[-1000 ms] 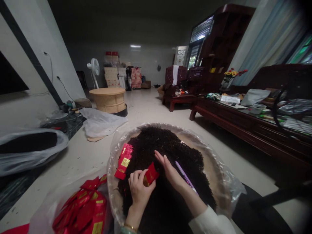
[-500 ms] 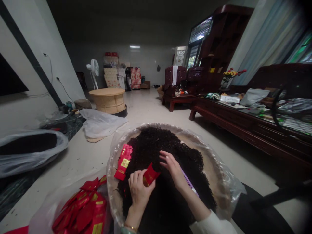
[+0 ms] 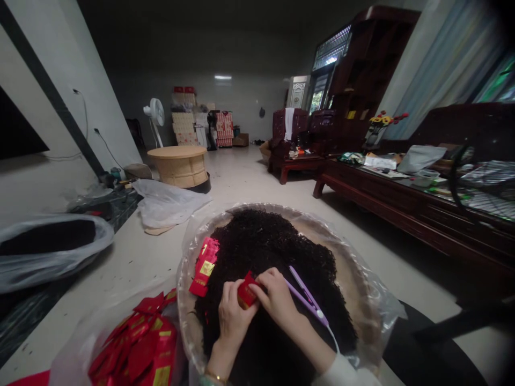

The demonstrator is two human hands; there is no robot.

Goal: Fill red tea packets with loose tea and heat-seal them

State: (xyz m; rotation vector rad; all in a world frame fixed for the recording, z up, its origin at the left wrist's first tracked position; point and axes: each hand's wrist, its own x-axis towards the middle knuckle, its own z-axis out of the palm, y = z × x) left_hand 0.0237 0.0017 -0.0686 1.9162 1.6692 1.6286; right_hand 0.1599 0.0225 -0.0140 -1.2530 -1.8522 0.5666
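Note:
A small red packet [image 3: 247,292] is between my hands, above a heap of dark loose tea leaves [image 3: 257,236]. My left hand [image 3: 234,310] wraps round its lower left side. The fingers and thumb of my right hand [image 3: 274,295] pinch its upper right edge. Beside my right hand, a purple tong-shaped sealer [image 3: 308,297] with a pale cord lies on the leaves, its two arms apart. Several flat red packets with gold labels [image 3: 204,268] rest in a stack at the left of the heap. The round basket [image 3: 188,321] under it all is lined with clear plastic.
At lower left, a plastic bag [image 3: 76,332] holds many red packets [image 3: 140,343]. Another bag of dark material [image 3: 48,241] stands at far left. A round wooden table [image 3: 177,153], a white fan [image 3: 155,112] and a long dark wooden table [image 3: 362,185] stand beyond.
My right hand has come down and left from over the leaves onto the packet's top edge. The purple sealer, partly covered before, now shows more fully. My left hand stays round the packet.

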